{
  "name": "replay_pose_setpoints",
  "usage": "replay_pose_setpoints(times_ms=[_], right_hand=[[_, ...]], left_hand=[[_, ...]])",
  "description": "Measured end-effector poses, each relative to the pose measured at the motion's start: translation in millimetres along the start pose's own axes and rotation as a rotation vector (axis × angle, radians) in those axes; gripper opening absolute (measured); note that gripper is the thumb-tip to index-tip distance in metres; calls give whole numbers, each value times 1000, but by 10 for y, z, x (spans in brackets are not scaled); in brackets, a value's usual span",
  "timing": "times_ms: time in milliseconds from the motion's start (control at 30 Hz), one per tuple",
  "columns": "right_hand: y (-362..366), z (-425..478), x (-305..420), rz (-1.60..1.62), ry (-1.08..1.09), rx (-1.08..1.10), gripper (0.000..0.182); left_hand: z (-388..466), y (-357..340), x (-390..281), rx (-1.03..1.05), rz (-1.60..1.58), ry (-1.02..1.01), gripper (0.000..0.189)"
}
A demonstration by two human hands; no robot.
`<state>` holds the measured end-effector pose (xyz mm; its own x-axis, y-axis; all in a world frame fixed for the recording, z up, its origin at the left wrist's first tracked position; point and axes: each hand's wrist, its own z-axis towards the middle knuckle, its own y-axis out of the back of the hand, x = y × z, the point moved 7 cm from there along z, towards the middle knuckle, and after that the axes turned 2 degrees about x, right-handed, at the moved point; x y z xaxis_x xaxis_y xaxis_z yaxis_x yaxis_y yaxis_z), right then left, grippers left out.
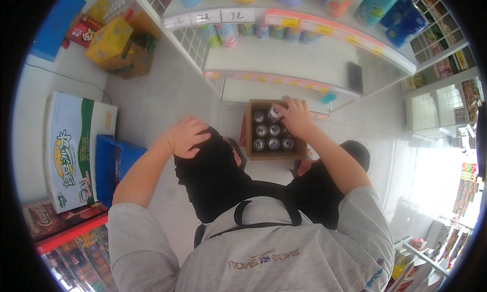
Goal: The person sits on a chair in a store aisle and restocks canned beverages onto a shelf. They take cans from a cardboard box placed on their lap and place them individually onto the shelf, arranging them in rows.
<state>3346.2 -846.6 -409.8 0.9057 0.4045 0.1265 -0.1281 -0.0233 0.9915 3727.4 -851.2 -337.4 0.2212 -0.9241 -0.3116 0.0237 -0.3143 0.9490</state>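
An open cardboard box [249, 134] stands on the floor between my feet, with several metal drink cans [274, 130] upright in it. My right hand [296, 115] reaches over the box's far right part, its fingers on the top of one can [274, 112] in the far row. That can looks a little higher than its neighbours. The hand and wrist hide part of the box's right side. My left hand [189, 137] rests on my left knee, fingers apart, holding nothing.
Ahead stands a white shelf unit [281, 60] with cans at the back and a dark phone-like object [354, 77] at its right. Packed boxes [110, 41] lie far left. A blue crate [104, 162] and a large printed carton [70, 151] stand at my left.
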Motion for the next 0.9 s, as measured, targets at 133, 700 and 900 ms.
replay_pose_setpoints(times_ms=[133, 700, 900], right_hand=[[233, -139, -317, 54, -168, -32, 66], [855, -1150, -1026, 435, -533, -369, 55], [490, -1284, -1327, 975, -780, -553, 30]], left_hand=[[12, 10, -58, 11, 10, 13, 68], [697, -34, 292, 126, -57, 526, 48], [1271, 576, 1477, -539, 109, 712, 49]])
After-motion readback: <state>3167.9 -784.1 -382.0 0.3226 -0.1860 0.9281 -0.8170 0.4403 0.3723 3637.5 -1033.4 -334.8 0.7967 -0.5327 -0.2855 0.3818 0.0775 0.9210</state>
